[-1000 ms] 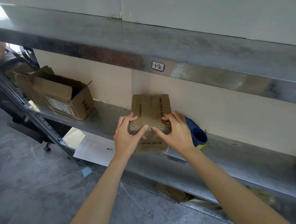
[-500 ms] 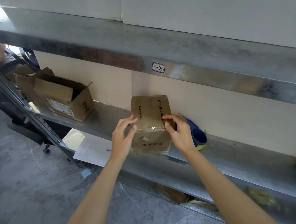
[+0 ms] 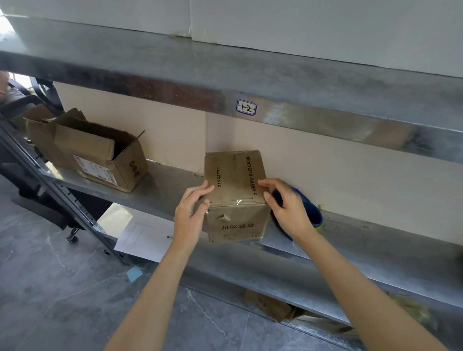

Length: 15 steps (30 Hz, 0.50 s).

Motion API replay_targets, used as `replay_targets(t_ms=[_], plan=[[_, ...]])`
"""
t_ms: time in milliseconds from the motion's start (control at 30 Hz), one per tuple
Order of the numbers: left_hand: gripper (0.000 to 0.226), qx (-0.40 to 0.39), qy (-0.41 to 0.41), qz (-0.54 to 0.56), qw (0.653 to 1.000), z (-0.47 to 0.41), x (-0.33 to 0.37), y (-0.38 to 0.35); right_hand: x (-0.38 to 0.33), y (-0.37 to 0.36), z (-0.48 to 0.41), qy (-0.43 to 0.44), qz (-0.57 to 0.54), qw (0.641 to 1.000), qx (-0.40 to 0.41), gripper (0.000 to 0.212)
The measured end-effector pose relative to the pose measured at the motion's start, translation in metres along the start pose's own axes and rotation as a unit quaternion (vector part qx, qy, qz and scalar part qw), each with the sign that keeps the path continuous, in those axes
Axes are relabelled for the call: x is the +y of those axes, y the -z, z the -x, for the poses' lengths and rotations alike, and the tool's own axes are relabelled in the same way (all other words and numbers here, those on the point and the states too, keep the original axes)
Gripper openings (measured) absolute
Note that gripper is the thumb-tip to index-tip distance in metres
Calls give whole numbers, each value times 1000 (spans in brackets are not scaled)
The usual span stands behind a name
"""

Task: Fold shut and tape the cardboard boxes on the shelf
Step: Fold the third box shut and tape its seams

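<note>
The metal shelf (image 3: 168, 188) is smooth, and its front edge has no lip. I think this is the largest danger, because anything pushed toward the person can slide off to the floor.

The larger cardboard box (image 3: 97, 160) stands at the left end of the shelf, well apart from the hands, with its flaps open. It looks not yet folded or taped. One flap leans inward, so it may get trapped under the others when the box is folded.

The small box (image 3: 235, 186) is the one being worked on. It stands on the same shelf, close to the front edge, with its flaps down and clear tape over the top seam. The left hand (image 3: 192, 213) lies with loose, nearly straight fingers on the top left edge, and the right hand (image 3: 287, 209) does the same on the top right edge. Neither hand grips anything; they press the box between them. If one side is pressed harder, the light box may turn or slide forward.

The blue tape dispenser (image 3: 313, 210) lies just behind the right hand, partly hidden by it. A careless wrist could knock it along the shelf.

The tape end (image 3: 237, 202) on the front face looks wrinkled. If it is not rubbed flat, I judge it may lift and the seam may open.
</note>
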<state>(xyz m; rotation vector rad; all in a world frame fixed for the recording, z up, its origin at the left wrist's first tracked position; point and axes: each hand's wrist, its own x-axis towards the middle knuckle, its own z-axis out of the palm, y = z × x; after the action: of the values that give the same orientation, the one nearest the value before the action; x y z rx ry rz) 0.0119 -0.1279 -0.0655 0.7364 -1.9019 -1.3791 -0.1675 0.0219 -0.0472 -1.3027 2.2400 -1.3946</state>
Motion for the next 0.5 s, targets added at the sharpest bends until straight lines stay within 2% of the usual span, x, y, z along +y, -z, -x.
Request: replay_targets(t_ms=[133, 200, 367, 500], plan=[[40, -38, 11, 11, 999, 0, -4, 9, 3, 17, 3, 4, 16, 996, -91, 49], [46, -41, 14, 6, 999, -2, -4, 11, 3, 21, 0, 6, 34, 994, -107, 59], [48, -19, 2, 3, 1000, -5, -6, 8, 0, 17, -3, 14, 31, 997, -75, 41], [43, -2, -10, -15, 1000, -5, -6, 5, 3, 12, -1, 13, 4, 999, -45, 37]])
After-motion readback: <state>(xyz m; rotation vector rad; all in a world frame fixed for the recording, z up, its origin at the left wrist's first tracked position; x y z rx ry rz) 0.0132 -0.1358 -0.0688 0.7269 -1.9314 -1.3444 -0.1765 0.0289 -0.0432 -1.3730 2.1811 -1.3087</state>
